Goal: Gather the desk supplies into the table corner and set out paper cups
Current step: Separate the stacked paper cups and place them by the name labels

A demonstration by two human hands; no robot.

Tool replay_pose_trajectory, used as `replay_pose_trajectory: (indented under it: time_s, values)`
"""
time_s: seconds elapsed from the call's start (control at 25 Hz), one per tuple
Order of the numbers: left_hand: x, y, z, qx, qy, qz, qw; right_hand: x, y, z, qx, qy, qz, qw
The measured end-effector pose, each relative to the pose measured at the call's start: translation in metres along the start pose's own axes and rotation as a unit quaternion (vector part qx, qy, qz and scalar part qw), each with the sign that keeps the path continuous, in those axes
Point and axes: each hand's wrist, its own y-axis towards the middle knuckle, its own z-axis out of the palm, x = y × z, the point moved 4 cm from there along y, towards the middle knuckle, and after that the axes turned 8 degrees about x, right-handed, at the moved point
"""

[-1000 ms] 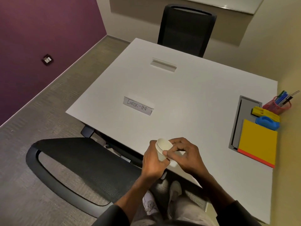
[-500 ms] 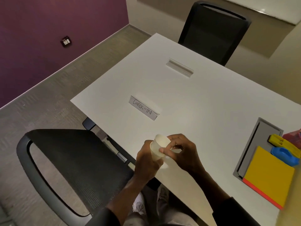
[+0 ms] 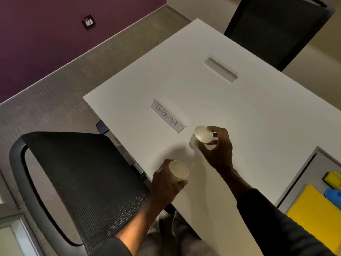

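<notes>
My right hand (image 3: 216,149) grips a white paper cup (image 3: 202,135) over the white table (image 3: 249,111), just right of the "CHECK-IN" sign (image 3: 167,118). Whether the cup touches the tabletop I cannot tell. My left hand (image 3: 165,183) holds a second white paper cup (image 3: 179,172), mouth up, above the table's near edge. Desk supplies lie at the far right edge of the view: a yellow pad (image 3: 317,215), a blue item (image 3: 333,196) and a yellow item (image 3: 333,179), partly cut off by the frame.
A black mesh chair (image 3: 73,178) stands close at my left, beside the table edge. Another black chair (image 3: 276,28) sits at the far side. A grey recessed tray (image 3: 302,174) borders the supplies, and a slot cover (image 3: 221,68) lies in the tabletop.
The cups held together at the table edge have been pulled apart. My right hand carried one forward beside the sign; my left hand keeps the other. The view turned left.
</notes>
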Motion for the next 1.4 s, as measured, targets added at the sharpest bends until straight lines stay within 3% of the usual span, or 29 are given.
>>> replay_pose_trajectory:
  time_s: [0.28,0.52,0.92,1.12,1.4]
  values:
    - [0.027,-0.026,0.008,0.037,-0.016,-0.036,0.999,-0.027,0.017,0.051,0.090,-0.085,-0.012,0.992]
    - [0.030,-0.030,0.007,0.046,0.001,-0.052,0.998,-0.048,0.021,0.068,0.118,-0.117,-0.004,0.986]
    - [0.025,-0.026,0.010,0.050,0.009,-0.057,0.997,-0.051,0.025,0.068,0.106,-0.081,0.005,0.991]
    - [0.016,-0.030,0.010,0.040,-0.007,-0.050,0.998,-0.054,0.020,0.062,0.121,-0.087,0.060,0.987]
    - [-0.002,-0.036,-0.013,0.034,-0.015,-0.026,0.999,-0.010,-0.032,0.019,0.054,-0.034,0.074,0.995]
